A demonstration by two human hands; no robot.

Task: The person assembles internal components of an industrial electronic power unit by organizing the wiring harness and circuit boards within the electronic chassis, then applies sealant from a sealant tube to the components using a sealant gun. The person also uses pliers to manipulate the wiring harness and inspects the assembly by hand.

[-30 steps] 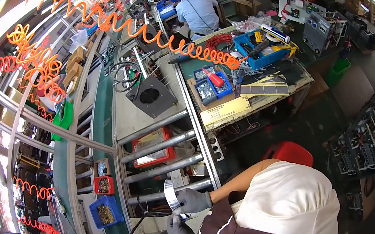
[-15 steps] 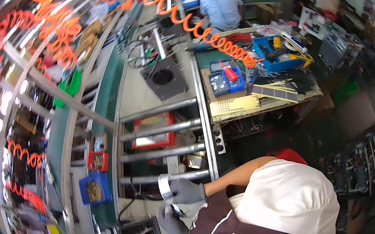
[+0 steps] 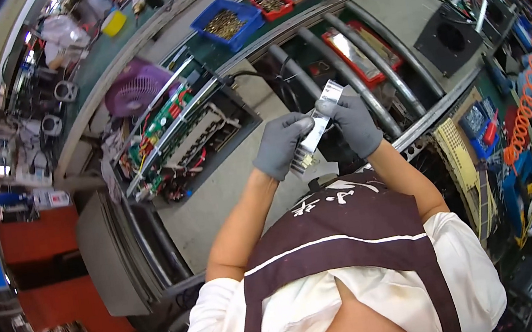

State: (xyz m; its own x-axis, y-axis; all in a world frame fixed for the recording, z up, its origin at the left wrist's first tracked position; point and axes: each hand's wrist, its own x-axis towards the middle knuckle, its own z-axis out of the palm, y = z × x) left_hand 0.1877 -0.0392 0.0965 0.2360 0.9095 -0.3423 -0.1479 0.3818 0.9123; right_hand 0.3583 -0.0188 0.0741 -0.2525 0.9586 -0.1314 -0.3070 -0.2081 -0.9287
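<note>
In front of my apron, both grey-gloved hands grip one narrow, shiny white strip (image 3: 317,134) that looks like a strip of labels. My left hand (image 3: 283,142) pinches it around the middle from the left. Higher up, near its far end, my right hand (image 3: 351,121) has thumb and fingers closed on it. The strip slants from upper right to lower left, and its lower end shows dark, comb-like marks. To the left of my hands an open metal chassis (image 3: 203,149) with green and red circuit boards sits on the bench.
Steel rollers (image 3: 364,52) run beyond my right hand, with a red tray (image 3: 359,56) below them. Blue bin (image 3: 249,24) and red bin (image 3: 289,8) of small parts stand at the far side. A purple fan (image 3: 128,87) is behind the chassis; a black fan panel (image 3: 448,40) lies far right.
My view has swung left toward the chassis, so the rollers and side bench now lie to the right. Both hands still hold the strip, now in the middle of the picture.
</note>
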